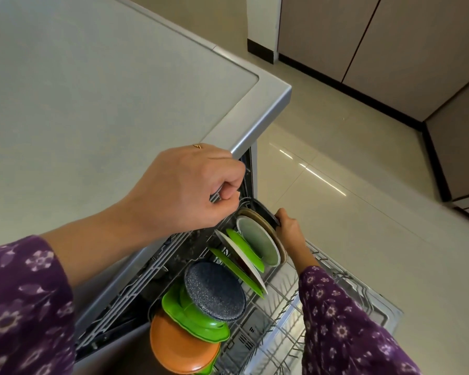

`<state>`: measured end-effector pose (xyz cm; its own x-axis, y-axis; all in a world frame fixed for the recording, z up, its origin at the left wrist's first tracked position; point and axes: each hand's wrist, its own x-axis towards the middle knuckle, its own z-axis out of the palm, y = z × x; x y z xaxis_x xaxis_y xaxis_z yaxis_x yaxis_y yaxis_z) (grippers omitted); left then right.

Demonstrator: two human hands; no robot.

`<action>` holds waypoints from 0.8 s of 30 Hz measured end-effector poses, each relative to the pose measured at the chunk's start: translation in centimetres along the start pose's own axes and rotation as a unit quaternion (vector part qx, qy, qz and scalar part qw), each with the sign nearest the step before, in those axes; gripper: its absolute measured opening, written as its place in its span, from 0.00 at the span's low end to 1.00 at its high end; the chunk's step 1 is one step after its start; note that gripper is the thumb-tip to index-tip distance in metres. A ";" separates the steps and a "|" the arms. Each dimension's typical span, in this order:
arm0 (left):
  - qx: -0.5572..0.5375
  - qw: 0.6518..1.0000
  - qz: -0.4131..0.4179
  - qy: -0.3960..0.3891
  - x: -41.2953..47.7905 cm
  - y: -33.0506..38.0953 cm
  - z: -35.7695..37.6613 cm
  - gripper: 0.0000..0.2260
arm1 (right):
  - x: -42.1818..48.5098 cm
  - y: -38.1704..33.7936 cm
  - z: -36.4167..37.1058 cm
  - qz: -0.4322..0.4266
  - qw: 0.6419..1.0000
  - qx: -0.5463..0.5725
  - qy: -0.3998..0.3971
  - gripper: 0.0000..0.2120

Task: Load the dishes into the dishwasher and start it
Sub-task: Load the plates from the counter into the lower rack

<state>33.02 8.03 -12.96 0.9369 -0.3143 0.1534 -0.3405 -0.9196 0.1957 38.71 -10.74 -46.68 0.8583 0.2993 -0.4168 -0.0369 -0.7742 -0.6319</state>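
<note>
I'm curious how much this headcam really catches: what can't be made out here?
All in the head view:
upper rack load: hidden under the worktop and left hand.
dark item in the right hand: mostly behind the plates; what it is, unclear.
lower rack, near end: cut off by the bottom edge.
start controls: not in view.

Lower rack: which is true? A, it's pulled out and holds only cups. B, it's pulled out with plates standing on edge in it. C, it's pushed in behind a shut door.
B: the lower rack sits out over the open door, and plates stand on edge in it.
</note>
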 end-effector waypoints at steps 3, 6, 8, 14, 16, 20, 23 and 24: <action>-0.002 1.000 0.005 -0.003 0.0 0.0 -0.1 0.13 | 1.1 -0.7 -0.6 -0.019 0.999 -0.004 -0.031 0.02; -0.002 1.000 0.008 -0.001 -0.1 -0.1 -0.1 0.14 | 1.9 -1.4 -0.6 -0.026 0.998 -0.022 -0.052 0.02; 0.001 1.000 0.010 0.003 -0.1 -0.1 0.0 0.14 | 2.3 -1.8 -0.5 -0.025 0.998 -0.029 -0.053 0.04; -0.008 1.000 0.020 0.011 -0.2 -0.3 0.1 0.13 | 2.8 -2.3 -0.3 -0.014 0.994 -0.066 -0.087 0.11; -0.013 1.000 0.020 0.015 -0.2 -0.3 0.1 0.12 | 3.0 -2.2 -0.6 0.000 0.989 -0.090 -0.120 0.15; -0.018 0.999 0.023 0.022 -0.3 -0.5 0.2 0.12 | 2.6 -1.9 -1.5 0.029 0.991 -0.076 -0.107 0.20; -0.020 0.999 0.021 0.028 -0.4 -0.6 0.3 0.11 | 2.0 -1.6 -1.9 0.033 0.991 -0.074 -0.103 0.18; -0.022 0.999 0.021 0.029 -0.4 -0.7 0.4 0.10 | 1.8 -1.6 -2.1 0.034 0.991 -0.077 -0.101 0.18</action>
<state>32.89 8.70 -13.53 0.9158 -0.3370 0.2183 -0.3839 -0.8943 0.2299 41.34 -10.15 -45.08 0.7363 0.3375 -0.5864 0.0019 -0.8677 -0.4970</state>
